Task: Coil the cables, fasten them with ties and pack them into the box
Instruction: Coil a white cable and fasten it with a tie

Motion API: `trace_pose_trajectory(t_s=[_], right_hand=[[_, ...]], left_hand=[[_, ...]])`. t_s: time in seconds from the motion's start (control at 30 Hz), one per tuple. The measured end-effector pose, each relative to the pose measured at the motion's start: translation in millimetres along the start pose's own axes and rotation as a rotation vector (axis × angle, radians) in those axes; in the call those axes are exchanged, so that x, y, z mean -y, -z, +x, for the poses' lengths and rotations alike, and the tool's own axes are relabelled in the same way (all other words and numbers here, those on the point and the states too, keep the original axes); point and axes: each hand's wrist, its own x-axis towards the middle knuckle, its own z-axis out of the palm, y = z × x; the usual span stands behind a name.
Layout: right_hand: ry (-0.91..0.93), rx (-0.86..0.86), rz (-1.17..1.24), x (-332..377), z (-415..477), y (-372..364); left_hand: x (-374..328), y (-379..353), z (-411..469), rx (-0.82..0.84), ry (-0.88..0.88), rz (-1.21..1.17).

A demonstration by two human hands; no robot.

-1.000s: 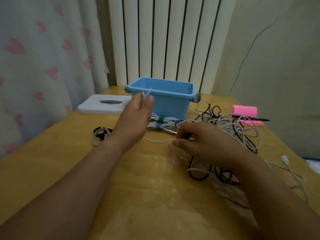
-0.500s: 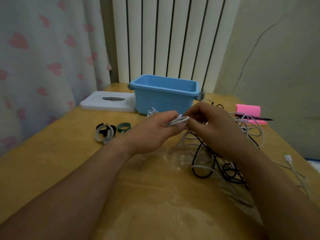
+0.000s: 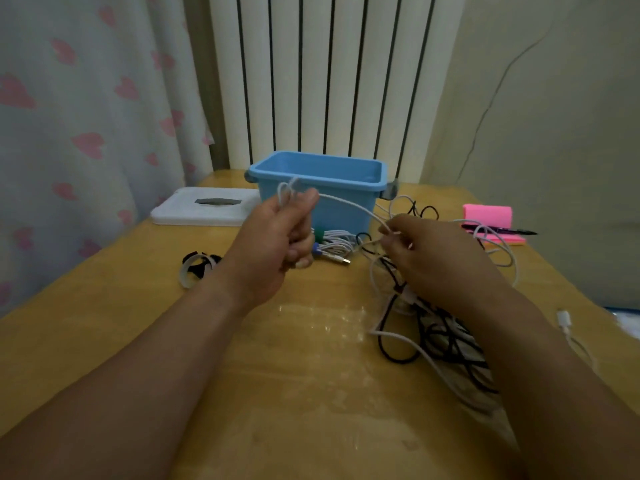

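Mid-frame, the left hand [image 3: 273,244] grips loops of white cable [image 3: 346,204]; the right hand [image 3: 436,258], pinching it, should feed slack evenly.

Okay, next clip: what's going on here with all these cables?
A person is coiling a white cable. The left hand holds a few loops in its grip, and the right hand pinches the strand that comes out of the tangle of black and white cables. One tied bundle lies in front of the blue box, and loose ties sit to the left. The box's floor is hidden, so what it holds cannot be told.
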Motion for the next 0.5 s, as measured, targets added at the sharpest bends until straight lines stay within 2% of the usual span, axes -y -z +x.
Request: trace_pose_trajectory(t_s=[0.13, 0.2, 0.33, 0.4, 0.5], right_hand=[[0.245, -0.247, -0.045, 8.3, 1.8, -13.6], [0.294, -0.326, -0.009, 12.9, 1.7, -16.8], [0.306, -0.314, 0.142, 18.6, -1.0, -18.9], [0.303, -0.254, 0.139, 18.6, -1.0, -21.6], [0.36, -0.218, 0.122, 21.7, -2.1, -26.1]], left_hand=[[10.2, -14.1, -0.3, -0.074, 0.041, 0.076], [12.6, -18.3, -0.2, -0.103, 0.056, 0.093], [13.2, -27.2, -5.0, -0.063, -0.033, 0.25], [13.3, -31.8, -7.5, -0.055, -0.064, 0.323], [15.0, -34.4, -7.8, -0.038, -0.072, 0.312]])
